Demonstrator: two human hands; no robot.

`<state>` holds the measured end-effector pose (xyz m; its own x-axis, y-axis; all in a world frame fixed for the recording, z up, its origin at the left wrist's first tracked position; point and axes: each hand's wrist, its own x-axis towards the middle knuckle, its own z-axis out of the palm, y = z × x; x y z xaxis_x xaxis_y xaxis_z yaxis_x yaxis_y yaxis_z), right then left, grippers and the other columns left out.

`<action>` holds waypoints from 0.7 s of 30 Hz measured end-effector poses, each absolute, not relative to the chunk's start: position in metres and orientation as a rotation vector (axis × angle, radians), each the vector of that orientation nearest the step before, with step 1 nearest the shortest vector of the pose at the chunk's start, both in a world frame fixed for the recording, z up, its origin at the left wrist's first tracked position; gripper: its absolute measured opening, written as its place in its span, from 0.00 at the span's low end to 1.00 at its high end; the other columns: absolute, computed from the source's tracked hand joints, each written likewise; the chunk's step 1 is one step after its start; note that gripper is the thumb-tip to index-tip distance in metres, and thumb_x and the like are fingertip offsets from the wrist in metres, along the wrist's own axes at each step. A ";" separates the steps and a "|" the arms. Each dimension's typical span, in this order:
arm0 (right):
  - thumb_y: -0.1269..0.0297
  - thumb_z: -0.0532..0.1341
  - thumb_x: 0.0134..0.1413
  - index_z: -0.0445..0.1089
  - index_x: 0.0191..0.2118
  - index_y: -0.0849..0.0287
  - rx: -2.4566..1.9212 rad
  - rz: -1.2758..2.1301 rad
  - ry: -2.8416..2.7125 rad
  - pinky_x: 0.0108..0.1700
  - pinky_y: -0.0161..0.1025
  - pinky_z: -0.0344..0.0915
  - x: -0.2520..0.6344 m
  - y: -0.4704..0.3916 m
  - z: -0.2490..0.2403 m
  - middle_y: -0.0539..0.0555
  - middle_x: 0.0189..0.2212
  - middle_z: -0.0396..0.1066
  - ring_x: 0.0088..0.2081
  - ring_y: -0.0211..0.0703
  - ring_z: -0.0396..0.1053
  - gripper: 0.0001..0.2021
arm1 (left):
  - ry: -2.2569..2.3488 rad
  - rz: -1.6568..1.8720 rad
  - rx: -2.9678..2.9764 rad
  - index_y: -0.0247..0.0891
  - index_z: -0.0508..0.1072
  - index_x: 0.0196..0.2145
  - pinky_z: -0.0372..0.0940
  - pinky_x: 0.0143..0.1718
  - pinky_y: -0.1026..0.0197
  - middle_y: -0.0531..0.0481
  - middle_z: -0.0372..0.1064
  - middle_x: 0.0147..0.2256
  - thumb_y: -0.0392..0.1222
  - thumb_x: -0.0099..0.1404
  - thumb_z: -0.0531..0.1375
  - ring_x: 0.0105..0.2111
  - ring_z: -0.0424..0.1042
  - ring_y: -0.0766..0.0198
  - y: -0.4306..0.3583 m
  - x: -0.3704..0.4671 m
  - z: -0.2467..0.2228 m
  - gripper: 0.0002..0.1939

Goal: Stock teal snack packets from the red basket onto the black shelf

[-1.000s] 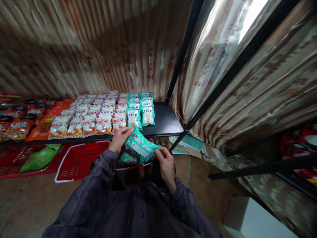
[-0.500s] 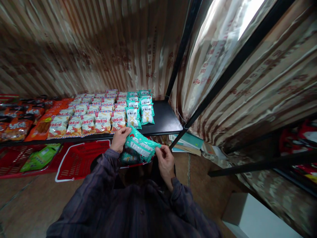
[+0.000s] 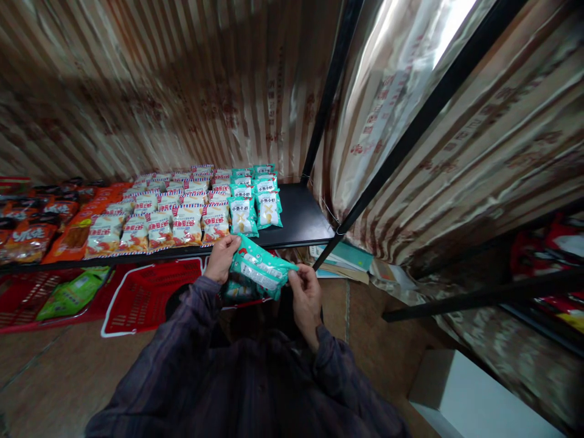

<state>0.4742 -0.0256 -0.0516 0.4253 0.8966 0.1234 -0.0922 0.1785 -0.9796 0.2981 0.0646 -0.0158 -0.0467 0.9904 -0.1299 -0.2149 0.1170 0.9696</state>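
Note:
A teal snack bag [image 3: 259, 267] is stretched between my two hands, its printed back turned up. My left hand [image 3: 221, 258] pinches the bag's upper left corner just in front of the shelf edge. At the other end, my right hand [image 3: 305, 298] grips the right corner between thumb and fingers. Beyond the held bag, two rows of teal-and-white snack bags [image 3: 243, 216] stand on the black shelf [image 3: 301, 213]. To their left are rows of white-and-red snack bags [image 3: 186, 224]. More teal bags, partly hidden, lie below the one I hold.
Orange snack packs [image 3: 73, 228] fill the shelf's left part. Under it are red baskets [image 3: 150, 292], one with a green bag [image 3: 73, 295]. A black shelf post [image 3: 387, 164] slants at the right, near books [image 3: 349, 258] and a white box [image 3: 474, 395].
The view has shifted slightly, with the shelf a little further left. Both hands keep hold of the teal snack bag, almost unmoved.

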 end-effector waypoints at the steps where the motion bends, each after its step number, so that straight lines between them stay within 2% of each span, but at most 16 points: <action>1: 0.54 0.62 0.49 0.65 0.35 0.57 -1.176 0.862 -0.844 0.30 0.33 0.62 0.475 -0.025 -0.053 0.46 0.25 0.67 0.27 0.36 0.65 0.13 | 1.157 1.240 0.954 0.35 0.69 0.24 0.55 0.22 0.69 0.58 0.63 0.19 0.54 0.44 0.67 0.20 0.59 0.73 0.064 0.299 -0.015 0.20; 6: 0.53 0.61 0.49 0.64 0.37 0.57 -1.205 0.880 -0.795 0.30 0.34 0.63 0.481 -0.017 -0.063 0.47 0.26 0.68 0.28 0.37 0.67 0.14 | 1.246 1.181 1.052 0.35 0.67 0.24 0.55 0.21 0.69 0.57 0.63 0.18 0.49 0.48 0.65 0.19 0.60 0.72 0.065 0.302 -0.008 0.15; 8: 0.54 0.60 0.51 0.64 0.41 0.58 -1.236 0.820 -0.875 0.31 0.36 0.65 0.482 -0.015 -0.066 0.49 0.28 0.69 0.29 0.38 0.68 0.15 | 1.298 1.162 1.089 0.35 0.67 0.24 0.55 0.21 0.69 0.57 0.64 0.18 0.46 0.50 0.63 0.19 0.61 0.71 0.067 0.304 -0.003 0.12; 11: 0.59 0.58 0.54 0.60 0.53 0.57 -1.328 0.524 -1.137 0.43 0.44 0.67 0.485 -0.015 -0.064 0.56 0.40 0.70 0.41 0.44 0.69 0.21 | 1.326 1.128 1.135 0.36 0.67 0.24 0.55 0.21 0.68 0.57 0.64 0.18 0.42 0.54 0.60 0.19 0.62 0.70 0.070 0.305 0.002 0.07; 13: 0.64 0.57 0.56 0.59 0.57 0.55 -1.347 0.235 -1.361 0.53 0.51 0.61 0.487 -0.017 -0.059 0.59 0.51 0.65 0.53 0.49 0.63 0.22 | 1.348 1.115 1.166 0.36 0.67 0.23 0.55 0.22 0.68 0.56 0.64 0.18 0.40 0.55 0.58 0.19 0.63 0.69 0.072 0.305 0.004 0.06; 15: 0.69 0.54 0.57 0.61 0.57 0.52 -1.283 0.034 -1.581 0.59 0.56 0.55 0.489 -0.019 -0.053 0.57 0.57 0.60 0.60 0.51 0.55 0.21 | 1.390 1.113 1.212 0.36 0.67 0.23 0.56 0.24 0.67 0.55 0.64 0.19 0.39 0.55 0.58 0.21 0.63 0.68 0.074 0.305 0.004 0.06; 18: 0.76 0.49 0.57 0.62 0.57 0.48 -1.163 -0.050 -1.829 0.60 0.55 0.55 0.492 -0.019 -0.048 0.53 0.58 0.61 0.63 0.49 0.50 0.24 | 1.457 1.100 1.295 0.36 0.69 0.22 0.57 0.26 0.66 0.54 0.66 0.20 0.40 0.54 0.57 0.23 0.65 0.67 0.077 0.304 0.003 0.06; 21: 0.78 0.48 0.57 0.60 0.58 0.47 -1.125 -0.069 -1.948 0.58 0.53 0.57 0.494 -0.019 -0.048 0.51 0.57 0.63 0.63 0.49 0.51 0.27 | 1.482 1.063 1.343 0.36 0.69 0.22 0.58 0.27 0.66 0.54 0.66 0.20 0.41 0.54 0.57 0.24 0.65 0.66 0.080 0.303 0.004 0.07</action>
<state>0.4942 -0.0188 -0.0475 -0.2217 0.6805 0.6984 0.7286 0.5916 -0.3453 0.3026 0.0795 0.0038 -0.0632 0.9969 -0.0465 0.2756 0.0623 0.9592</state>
